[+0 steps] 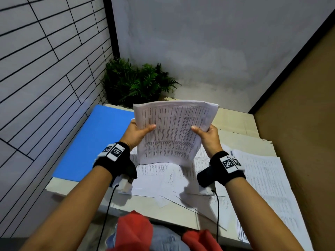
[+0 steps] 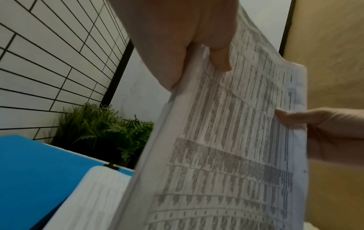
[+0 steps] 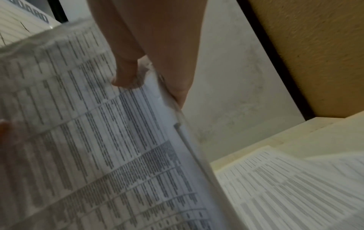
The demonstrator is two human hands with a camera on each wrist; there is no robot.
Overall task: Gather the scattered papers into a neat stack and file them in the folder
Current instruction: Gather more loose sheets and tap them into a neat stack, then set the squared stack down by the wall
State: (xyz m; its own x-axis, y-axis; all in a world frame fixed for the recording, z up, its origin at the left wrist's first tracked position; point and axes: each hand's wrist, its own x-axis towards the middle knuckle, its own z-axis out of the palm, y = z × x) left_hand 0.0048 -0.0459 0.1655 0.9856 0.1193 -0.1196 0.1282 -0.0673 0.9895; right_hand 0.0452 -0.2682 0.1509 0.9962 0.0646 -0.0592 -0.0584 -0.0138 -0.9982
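A thick stack of printed papers stands upright above the desk, its lower edge resting on loose sheets. My left hand grips its left edge, thumb on the front; in the left wrist view that hand pinches the stack. My right hand grips the right edge the same way, and the right wrist view shows this hand pinching the stack. A blue folder lies flat on the desk to the left. More loose papers lie spread under and to the right of the stack.
A green potted plant sits in the back corner behind the folder. A tiled wall runs along the left, a tan wall on the right. The pale desk shows bare behind the stack. Red cloth lies at the front edge.
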